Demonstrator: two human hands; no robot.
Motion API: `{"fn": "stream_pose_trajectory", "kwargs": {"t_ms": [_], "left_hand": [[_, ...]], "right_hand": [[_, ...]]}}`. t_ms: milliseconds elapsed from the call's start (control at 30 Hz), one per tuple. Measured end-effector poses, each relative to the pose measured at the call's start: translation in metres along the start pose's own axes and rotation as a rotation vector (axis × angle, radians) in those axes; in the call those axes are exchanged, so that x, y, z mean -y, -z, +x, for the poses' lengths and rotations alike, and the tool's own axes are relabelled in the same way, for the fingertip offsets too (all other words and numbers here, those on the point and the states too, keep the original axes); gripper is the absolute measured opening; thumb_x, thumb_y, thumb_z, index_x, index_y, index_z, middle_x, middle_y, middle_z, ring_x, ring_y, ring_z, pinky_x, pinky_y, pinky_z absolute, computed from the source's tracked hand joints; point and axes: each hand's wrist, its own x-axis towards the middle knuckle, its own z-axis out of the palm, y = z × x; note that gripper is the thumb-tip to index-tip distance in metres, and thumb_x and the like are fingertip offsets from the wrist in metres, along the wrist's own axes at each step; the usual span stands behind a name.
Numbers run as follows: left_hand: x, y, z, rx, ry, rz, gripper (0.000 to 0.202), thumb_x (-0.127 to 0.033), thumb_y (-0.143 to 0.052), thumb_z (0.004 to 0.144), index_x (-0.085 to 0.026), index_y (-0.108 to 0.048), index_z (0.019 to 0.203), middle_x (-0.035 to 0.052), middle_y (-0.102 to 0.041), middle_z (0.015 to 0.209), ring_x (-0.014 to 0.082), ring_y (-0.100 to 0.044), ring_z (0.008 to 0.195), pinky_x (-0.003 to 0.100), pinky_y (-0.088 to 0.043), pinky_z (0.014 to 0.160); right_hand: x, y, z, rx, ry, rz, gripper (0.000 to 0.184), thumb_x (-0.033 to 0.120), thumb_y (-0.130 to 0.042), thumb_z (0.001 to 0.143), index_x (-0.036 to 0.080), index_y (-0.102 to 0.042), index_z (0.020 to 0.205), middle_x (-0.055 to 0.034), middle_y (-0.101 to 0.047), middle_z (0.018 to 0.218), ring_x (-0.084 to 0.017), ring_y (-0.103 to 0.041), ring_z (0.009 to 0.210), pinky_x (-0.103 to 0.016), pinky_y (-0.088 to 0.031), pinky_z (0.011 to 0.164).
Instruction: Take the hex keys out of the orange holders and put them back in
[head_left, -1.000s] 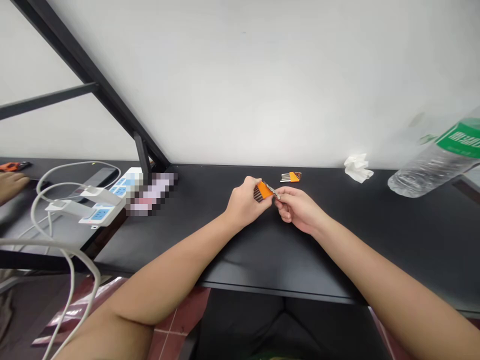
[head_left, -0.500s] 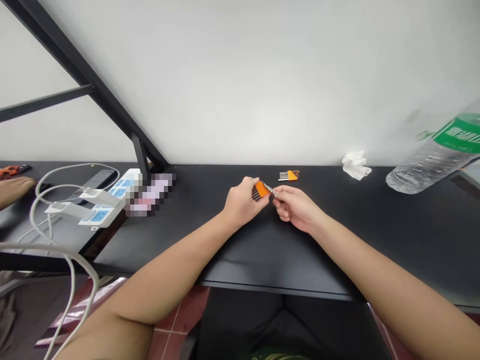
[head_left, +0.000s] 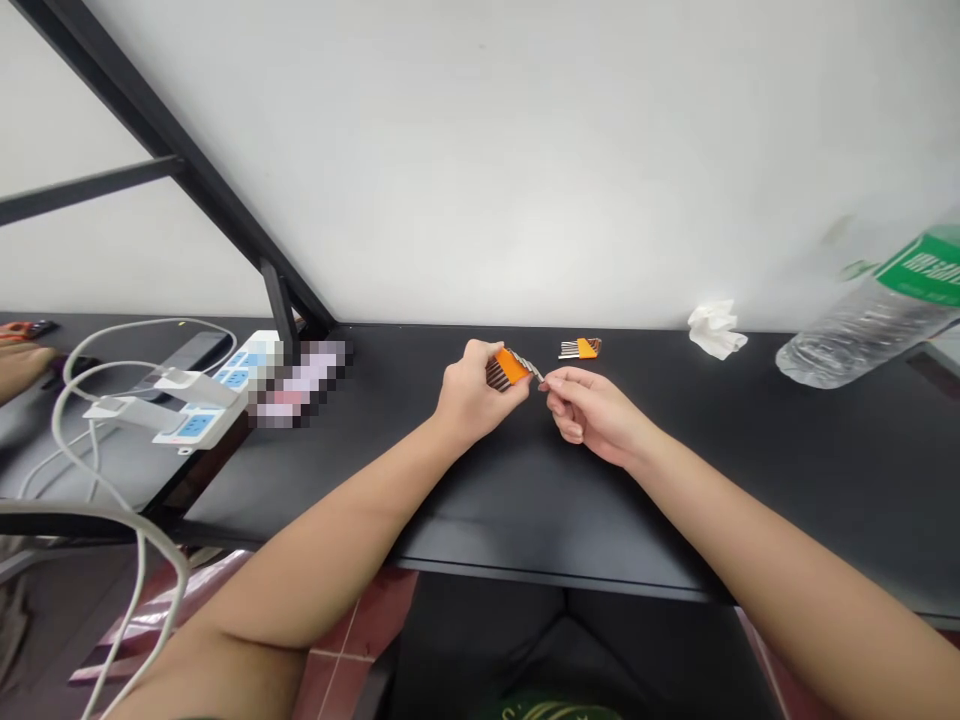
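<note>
My left hand (head_left: 469,395) is closed around an orange hex key holder (head_left: 512,367), thumb and fingers on its edges. Dark key shafts stick out of the holder on the left side, and silvery short ends line its upper right edge. My right hand (head_left: 592,412) pinches the tip of a hex key (head_left: 539,376) at the holder's right end, its other fingers curled. Whether that key is still seated in the holder I cannot tell. Behind my hands, a second orange hex key set (head_left: 587,348) lies on the black table (head_left: 487,510).
A crumpled white tissue (head_left: 716,329) and a clear plastic bottle (head_left: 862,325) with a green label are at the right. To the left are a white power strip (head_left: 217,395) with cables, a black metal frame (head_left: 217,210), a phone (head_left: 187,362) and another person's hand (head_left: 26,368).
My left hand and the hex key holder have shifted slightly left, away from my right hand. The gap between the hands has widened, while my right hand stays nearly in place.
</note>
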Motion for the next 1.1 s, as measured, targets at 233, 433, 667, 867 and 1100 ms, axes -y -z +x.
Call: {"fn": "stream_pose_trajectory", "kwargs": {"t_ms": [233,433,667,867,1100], "left_hand": [[0.012,0.005,0.015,0.286,0.13,0.079,0.044,-0.038,-0.081,0.076,-0.024,-0.06,0.112,0.0027,-0.077,0.092,0.0229,-0.076,0.08,0.032,-0.059,0.073],[0.023,0.004,0.02,0.488,-0.005,0.324,0.031,-0.041,-0.08,0.075,-0.022,-0.071,0.098,0.0114,-0.075,0.101,0.0344,-0.07,0.098,0.045,-0.059,0.08],[-0.012,0.021,0.008,0.189,-0.366,-0.071,0.018,-0.029,-0.065,0.09,-0.026,-0.071,0.107,0.0064,-0.075,0.097,0.0228,-0.07,0.094,0.041,-0.058,0.086],[-0.032,0.022,0.001,0.312,-0.535,-0.013,0.019,-0.034,-0.06,0.098,-0.032,-0.076,0.108,0.0026,-0.078,0.09,0.0165,-0.07,0.075,0.034,-0.055,0.071],[-0.032,0.019,0.005,0.171,-0.726,-0.026,0.014,-0.025,-0.063,0.099,-0.029,-0.075,0.104,-0.0003,-0.078,0.086,0.0129,-0.068,0.069,0.03,-0.05,0.064]], "right_hand": [[-0.001,-0.002,-0.005,0.067,0.111,0.079,0.022,0.03,-0.081,0.081,0.023,-0.063,0.092,0.0022,-0.06,0.084,-0.01,-0.052,0.058,-0.024,-0.038,0.049],[0.001,-0.005,-0.011,0.122,0.144,0.115,0.018,0.025,-0.078,0.082,0.022,-0.061,0.08,-0.0004,-0.061,0.094,-0.011,-0.052,0.067,-0.027,-0.041,0.058],[-0.004,-0.002,-0.006,0.151,0.16,0.135,0.016,0.027,-0.078,0.086,0.023,-0.063,0.087,0.0031,-0.055,0.077,-0.01,-0.047,0.06,-0.027,-0.038,0.059],[-0.004,-0.003,-0.005,0.087,0.146,0.132,0.018,0.028,-0.081,0.083,0.022,-0.064,0.086,0.004,-0.055,0.071,-0.01,-0.048,0.06,-0.025,-0.041,0.059],[-0.006,-0.002,-0.004,0.111,0.154,0.156,0.017,0.027,-0.082,0.083,0.022,-0.065,0.085,0.0035,-0.059,0.076,-0.009,-0.049,0.059,-0.026,-0.043,0.059]]}}
